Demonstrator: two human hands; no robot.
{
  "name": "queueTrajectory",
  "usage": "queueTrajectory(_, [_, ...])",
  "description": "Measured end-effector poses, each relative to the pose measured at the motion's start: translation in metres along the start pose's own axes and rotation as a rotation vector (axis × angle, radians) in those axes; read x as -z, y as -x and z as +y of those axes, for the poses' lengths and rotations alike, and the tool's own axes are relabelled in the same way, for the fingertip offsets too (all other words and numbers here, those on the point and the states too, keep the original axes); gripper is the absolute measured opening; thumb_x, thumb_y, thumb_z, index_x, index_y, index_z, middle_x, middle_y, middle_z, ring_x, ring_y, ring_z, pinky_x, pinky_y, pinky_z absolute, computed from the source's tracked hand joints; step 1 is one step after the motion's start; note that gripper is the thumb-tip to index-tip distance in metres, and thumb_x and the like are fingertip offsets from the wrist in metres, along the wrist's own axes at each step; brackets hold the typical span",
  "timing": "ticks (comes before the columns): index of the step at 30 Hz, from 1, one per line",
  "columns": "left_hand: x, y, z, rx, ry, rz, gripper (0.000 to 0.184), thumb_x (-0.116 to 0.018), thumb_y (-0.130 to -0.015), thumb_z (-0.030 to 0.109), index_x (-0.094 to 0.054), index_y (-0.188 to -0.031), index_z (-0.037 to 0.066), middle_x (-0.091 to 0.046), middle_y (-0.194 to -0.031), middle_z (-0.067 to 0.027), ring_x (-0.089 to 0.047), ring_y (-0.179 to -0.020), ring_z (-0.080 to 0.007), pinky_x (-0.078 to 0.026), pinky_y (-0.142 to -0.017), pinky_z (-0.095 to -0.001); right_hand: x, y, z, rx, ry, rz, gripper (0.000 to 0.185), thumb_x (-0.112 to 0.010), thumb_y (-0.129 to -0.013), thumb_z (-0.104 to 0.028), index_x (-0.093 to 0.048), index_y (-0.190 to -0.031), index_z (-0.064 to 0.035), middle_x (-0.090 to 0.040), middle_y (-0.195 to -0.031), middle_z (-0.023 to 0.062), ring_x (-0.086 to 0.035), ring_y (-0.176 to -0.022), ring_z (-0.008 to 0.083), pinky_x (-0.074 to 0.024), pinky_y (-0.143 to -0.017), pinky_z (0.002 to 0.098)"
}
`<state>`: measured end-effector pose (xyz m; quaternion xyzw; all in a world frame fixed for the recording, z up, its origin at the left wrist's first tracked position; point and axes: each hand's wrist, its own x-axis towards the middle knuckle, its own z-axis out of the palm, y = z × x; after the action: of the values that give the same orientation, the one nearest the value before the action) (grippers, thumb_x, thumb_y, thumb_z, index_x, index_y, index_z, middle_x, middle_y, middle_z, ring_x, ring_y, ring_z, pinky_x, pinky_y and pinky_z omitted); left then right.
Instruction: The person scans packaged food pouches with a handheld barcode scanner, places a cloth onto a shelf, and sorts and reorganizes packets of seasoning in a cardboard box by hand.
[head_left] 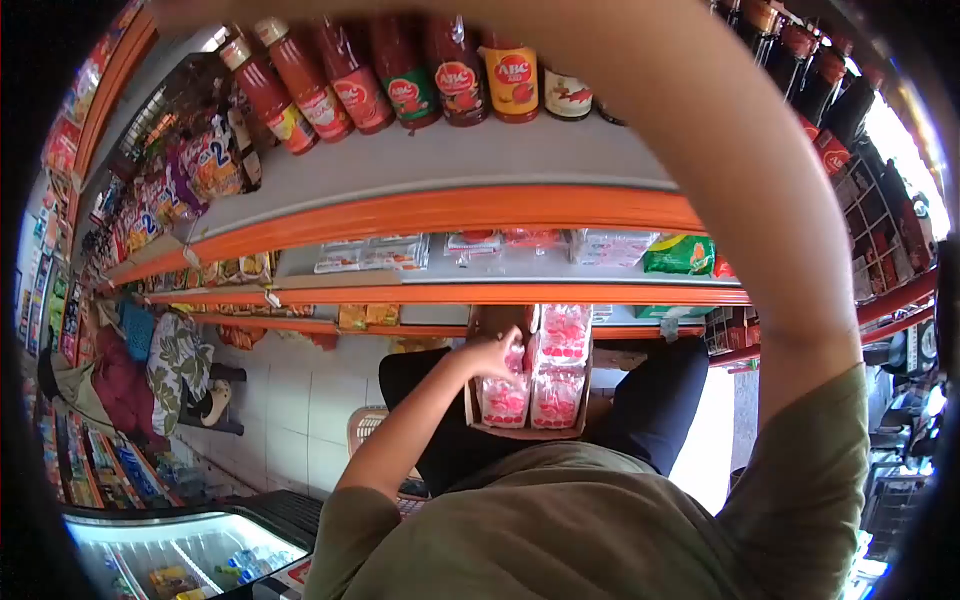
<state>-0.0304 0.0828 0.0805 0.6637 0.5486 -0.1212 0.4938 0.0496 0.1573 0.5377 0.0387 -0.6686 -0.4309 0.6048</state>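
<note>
An open cardboard box (pixel 471 409) sits between my knees, holding several clear plastic packets with pink-red printing (pixel 557 397). My left hand (pixel 490 358) reaches into the box's left side, over the packets there. Its fingers and thumb are apart, and I see nothing held in them. My right arm (pixel 755 170) is raised and arches across the top of the view, close to the camera. Of my right hand (pixel 300 8) only a blurred strip shows at the upper edge; its fingers are hidden.
Orange-edged shelves (pixel 450 207) stand before me, with sauce bottles (pixel 457 80) on top and packets (pixel 375 254) below. A plastic basket (pixel 365 425) is beside my left leg. Another person (pixel 125 385) is at the far left, near a lit glass-topped cooler (pixel 190 550).
</note>
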Motion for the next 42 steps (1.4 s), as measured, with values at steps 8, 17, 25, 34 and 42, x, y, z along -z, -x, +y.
queueTrajectory(8, [-0.053,-0.012,0.064,-0.006,-0.49,0.287,0.105,-0.084,-0.047,0.039,-0.033,-0.136,0.023,-0.023,-0.14,-0.0272,-0.022,-0.131,-0.0408,-0.032,-0.102,-0.0454,0.085,0.108,-0.115,-0.074,-0.648,0.006,0.012,-0.057,-0.075,-0.019,-0.057,-0.085,-0.0124,-0.061,-0.09,0.0019,-0.06,-0.086,0.0146,-0.0467,-0.076,0.0289])
queueTrajectory(17, [-0.086,0.041,0.028,-0.048,-0.312,0.567,0.053,-0.075,-0.063,0.024,-0.058,-0.114,0.022,-0.03,-0.136,-0.0163,-0.026,-0.128,-0.0397,-0.045,-0.089,-0.0444,0.247,0.307,-0.245,-1.295,-0.832,-0.93,0.02,-0.056,-0.071,0.003,-0.06,-0.09,-0.0026,-0.06,-0.083,0.0132,-0.06,-0.071,0.0303,-0.0494,-0.061,0.0342])
queueTrajectory(25, [-0.079,0.055,0.024,-0.117,-0.153,0.864,0.031,-0.072,-0.06,0.017,-0.064,-0.09,0.014,-0.044,-0.116,-0.0081,-0.045,-0.109,-0.0309,-0.052,-0.075,-0.038,0.305,0.361,-0.291,-2.126,-0.275,-0.686,0.009,-0.051,-0.085,-0.002,-0.058,-0.091,-0.001,-0.058,-0.074,0.0078,-0.054,-0.063,0.0129,-0.0433,-0.058,0.0248])
queueTrajectory(34, [-0.072,0.095,0.009,-0.24,0.697,1.059,0.068,-0.084,-0.055,0.015,-0.055,-0.114,0.001,-0.044,-0.111,-0.0088,-0.05,-0.101,-0.0199,-0.043,-0.087,-0.0307,0.297,0.384,-0.291,-2.167,-0.196,-0.74,0.01,-0.051,-0.084,-0.001,-0.058,-0.09,-0.0013,-0.055,-0.071,0.007,-0.051,-0.061,0.0121,-0.0421,-0.057,0.0254])
queueTrajectory(42, [-0.017,0.109,-0.037,0.007,0.106,1.58,0.045,-0.08,-0.058,0.008,-0.058,-0.096,0.003,-0.056,-0.102,-0.0076,-0.057,-0.085,-0.0234,-0.047,-0.078,-0.0335,0.299,0.391,-0.293,-2.193,-0.196,-0.794,0.008,-0.052,-0.085,-0.005,-0.058,-0.089,-0.0006,-0.055,-0.069,0.0077,-0.051,-0.058,0.0141,-0.0428,-0.057,0.0267])
